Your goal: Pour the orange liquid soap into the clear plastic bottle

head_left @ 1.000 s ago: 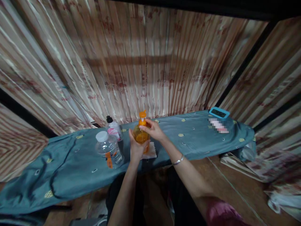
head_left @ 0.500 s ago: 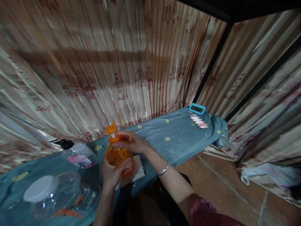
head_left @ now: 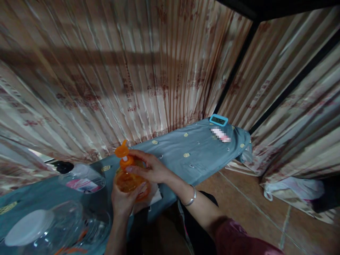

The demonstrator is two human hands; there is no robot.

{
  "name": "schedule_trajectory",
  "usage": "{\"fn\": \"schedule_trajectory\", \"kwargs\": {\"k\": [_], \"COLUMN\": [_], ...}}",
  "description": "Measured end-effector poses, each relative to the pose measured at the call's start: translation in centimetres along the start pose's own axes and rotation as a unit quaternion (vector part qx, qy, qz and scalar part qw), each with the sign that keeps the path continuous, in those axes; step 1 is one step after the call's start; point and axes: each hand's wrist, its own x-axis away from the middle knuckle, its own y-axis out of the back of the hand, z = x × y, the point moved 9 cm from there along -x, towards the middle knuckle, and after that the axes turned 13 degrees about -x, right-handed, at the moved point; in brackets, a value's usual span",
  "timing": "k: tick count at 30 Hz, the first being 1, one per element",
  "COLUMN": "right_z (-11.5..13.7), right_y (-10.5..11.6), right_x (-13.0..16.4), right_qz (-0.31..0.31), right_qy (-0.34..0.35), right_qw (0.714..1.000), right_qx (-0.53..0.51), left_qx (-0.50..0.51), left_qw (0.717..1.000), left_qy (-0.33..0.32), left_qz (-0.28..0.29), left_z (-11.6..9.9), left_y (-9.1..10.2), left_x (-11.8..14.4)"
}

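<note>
An orange pump bottle (head_left: pixel 128 180) stands above a white cloth (head_left: pixel 156 196) on a long table with a blue-grey cover (head_left: pixel 183 156). My left hand (head_left: pixel 122 202) wraps around the bottle's body from below. My right hand (head_left: pixel 148 166) grips the bottle's neck just under the orange pump head (head_left: pixel 121 153). A silver bangle (head_left: pixel 190 198) sits on my right wrist.
A clear bottle with a black cap and pink label (head_left: pixel 79 177) lies left of the orange one. A big clear bottle with a white lid (head_left: pixel 53 230) is at the near left. A blue digital clock (head_left: pixel 218 120) rests at the table's far end. Striped curtains (head_left: pixel 132 71) hang behind.
The view swung to the right and closer to the table. Both hands stayed on the orange bottle, and the right hand's fingers shifted around its neck.
</note>
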Motion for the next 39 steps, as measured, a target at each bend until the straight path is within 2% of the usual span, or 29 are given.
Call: {"fn": "schedule_trajectory", "kwargs": {"k": [5, 11, 17, 21, 23, 30, 32, 36, 39], "right_z": [-0.6, 0.6, -0.2, 0.4, 0.7, -0.3, 0.0, 1.4, 1.5], "right_y": [0.8, 0.2, 1.1, 0.4, 0.3, 1.3, 1.1, 0.5, 0.8], "right_x": [0.3, 0.2, 0.9, 0.9, 0.9, 0.8, 0.6, 0.3, 0.4], "right_qz": [-0.068, -0.008, -0.072, 0.006, 0.022, -0.085, -0.072, -0.004, -0.008], "right_qy": [-0.006, 0.001, -0.002, -0.014, -0.018, -0.004, -0.008, -0.018, -0.018], "right_qw": [0.998, 1.0, 0.997, 0.999, 0.998, 0.996, 0.997, 1.0, 0.999], "right_qx": [-0.01, -0.016, -0.015, -0.046, -0.049, -0.014, -0.014, -0.025, -0.028], "left_qx": [-0.004, 0.001, 0.016, 0.024, 0.019, 0.02, 0.018, 0.023, 0.018], "left_qw": [0.999, 0.999, 1.0, 0.999, 1.0, 0.999, 0.999, 0.999, 0.999], "left_qy": [0.039, 0.037, 0.024, 0.011, 0.008, 0.022, 0.022, 0.011, 0.006], "left_qz": [-0.002, 0.011, 0.012, 0.02, 0.022, 0.027, 0.022, 0.03, 0.041], "left_z": [0.3, 0.2, -0.8, -1.6, -1.9, -1.4, -1.1, -1.2, -1.5], "left_y": [-0.1, -0.4, -0.5, -0.6, -0.6, -0.7, -0.7, -0.8, -0.9], "left_x": [0.2, 0.4, 1.0, 1.3, 1.4, 1.4, 1.3, 1.2, 1.3]}}
